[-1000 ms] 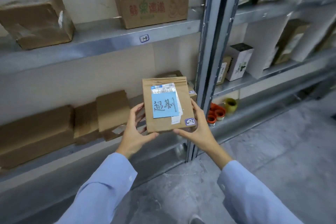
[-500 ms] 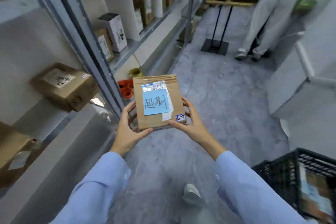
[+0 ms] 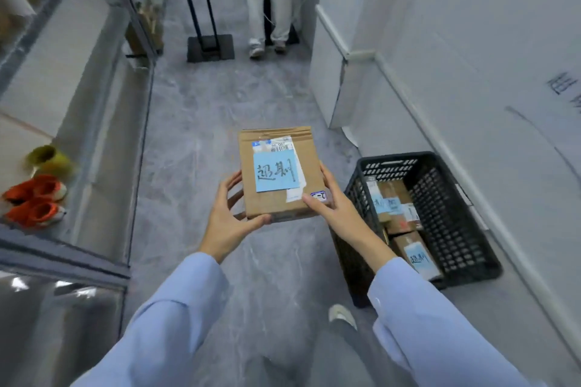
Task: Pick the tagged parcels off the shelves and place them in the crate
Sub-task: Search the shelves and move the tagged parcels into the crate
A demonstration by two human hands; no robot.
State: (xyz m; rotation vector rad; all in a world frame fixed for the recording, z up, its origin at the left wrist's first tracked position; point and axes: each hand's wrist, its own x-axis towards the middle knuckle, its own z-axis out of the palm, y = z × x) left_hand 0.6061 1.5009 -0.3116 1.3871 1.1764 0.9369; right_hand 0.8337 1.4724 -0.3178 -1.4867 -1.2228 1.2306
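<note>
Both arms extend forward from the bottom of the view in pale blue sleeves (image 3: pixel 169 317), the forearms drawing in toward the middle, wrists bare past the cuffs. The left hand (image 3: pixel 224 223) grips the near left corner of the parcel (image 3: pixel 309 154), with its thumb laid along the near edge and its fingers curled round the left side to the underside. The right hand (image 3: pixel 338 214) holds the near right corner at about the same height: thumb flat on the top face, fingers wrapped along the right edge.
</note>
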